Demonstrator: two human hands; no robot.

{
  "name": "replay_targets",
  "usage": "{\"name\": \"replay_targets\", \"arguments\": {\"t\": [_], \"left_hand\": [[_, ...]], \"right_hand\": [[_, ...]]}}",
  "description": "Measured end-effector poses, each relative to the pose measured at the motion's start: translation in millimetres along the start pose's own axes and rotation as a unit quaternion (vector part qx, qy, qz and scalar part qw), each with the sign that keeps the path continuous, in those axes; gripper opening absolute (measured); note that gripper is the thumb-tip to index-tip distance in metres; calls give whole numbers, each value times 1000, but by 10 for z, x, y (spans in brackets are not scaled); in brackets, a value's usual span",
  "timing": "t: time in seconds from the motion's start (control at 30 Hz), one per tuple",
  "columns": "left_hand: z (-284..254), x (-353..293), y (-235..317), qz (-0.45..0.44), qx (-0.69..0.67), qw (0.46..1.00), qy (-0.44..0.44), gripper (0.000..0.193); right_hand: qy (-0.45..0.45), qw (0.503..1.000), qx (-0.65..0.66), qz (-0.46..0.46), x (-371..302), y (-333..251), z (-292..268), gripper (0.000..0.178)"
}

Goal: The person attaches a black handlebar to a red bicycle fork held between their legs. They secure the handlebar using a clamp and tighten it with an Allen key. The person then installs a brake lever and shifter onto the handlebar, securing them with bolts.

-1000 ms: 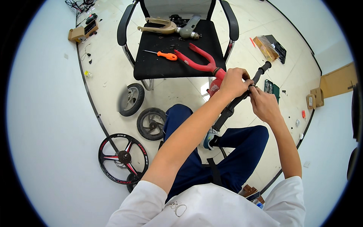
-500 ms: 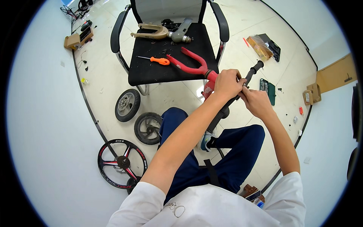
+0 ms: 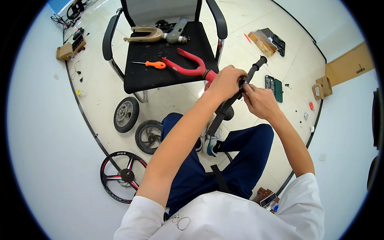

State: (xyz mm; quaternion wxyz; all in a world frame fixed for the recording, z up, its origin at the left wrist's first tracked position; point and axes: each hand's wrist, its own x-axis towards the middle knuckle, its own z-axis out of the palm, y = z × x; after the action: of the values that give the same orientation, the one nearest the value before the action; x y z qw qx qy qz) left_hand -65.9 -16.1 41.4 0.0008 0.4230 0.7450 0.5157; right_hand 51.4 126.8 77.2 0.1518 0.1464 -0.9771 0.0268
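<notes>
From my far seat, the largest thing I see is the black chair (image 3: 140,82), ahead and to the left of my left grip (image 3: 227,83). The spoked wheel with cogs (image 3: 127,175) lies well back to the left of that grip, with two smaller black wheels (image 3: 135,115) on the floor between it and the chair. The black handlebar (image 3: 227,105) slants past both grips, one end ahead of them, the other back toward my knees. Just left of the left grip, the red fork (image 3: 192,71) reaches over the seat; farther left and ahead rests a tan fork (image 3: 150,35). An open green case (image 3: 279,91) lies on the floor beyond my right grip (image 3: 261,103). Left of the left grip is an orange screwdriver (image 3: 155,64). Smallest is the dark fitting (image 3: 241,83) on the bar, between my grips: the right one pinches it, while the left curls over the bar, its hold hidden, so I cannot tell whether it is closed. My view has just swung and the red frame's body has slipped behind my left forearm, yet both grips stay mid-bar, so I judge the work remains at that fitting.
</notes>
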Motion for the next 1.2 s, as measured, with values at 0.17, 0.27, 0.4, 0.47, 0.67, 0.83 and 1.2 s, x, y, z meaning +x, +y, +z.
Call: {"name": "replay_targets", "arguments": {"t": [0.17, 0.27, 0.4, 0.47, 0.67, 0.83, 1.2], "left_hand": [[1, 41, -12, -87, -52, 994, 42, 17], [43, 46, -64, -112, -10, 993, 29, 23], [98, 72, -64, -80, 18, 996, 33, 18], [131, 85, -81, -33, 41, 998, 41, 16], [55, 102, -64, -63, -49, 997, 7, 17], [106, 120, -27, -113, -44, 992, 46, 23], [175, 113, -262, 30, -91, 995, 34, 15]], "right_hand": [[-83, 996, -23, 35, -3, 97, 44, 21], [-97, 993, -32, 51, 26, 122, 46, 21], [-29, 999, -14, 34, 38, 34, -8, 25], [-39, 998, -17, 40, 10, 80, 69, 28], [-26, 997, -22, 64, 48, 6, -2, 22], [-65, 996, -3, 60, -2, 77, 53, 20], [-28, 999, -23, 23, 27, 139, 57, 19]]}}
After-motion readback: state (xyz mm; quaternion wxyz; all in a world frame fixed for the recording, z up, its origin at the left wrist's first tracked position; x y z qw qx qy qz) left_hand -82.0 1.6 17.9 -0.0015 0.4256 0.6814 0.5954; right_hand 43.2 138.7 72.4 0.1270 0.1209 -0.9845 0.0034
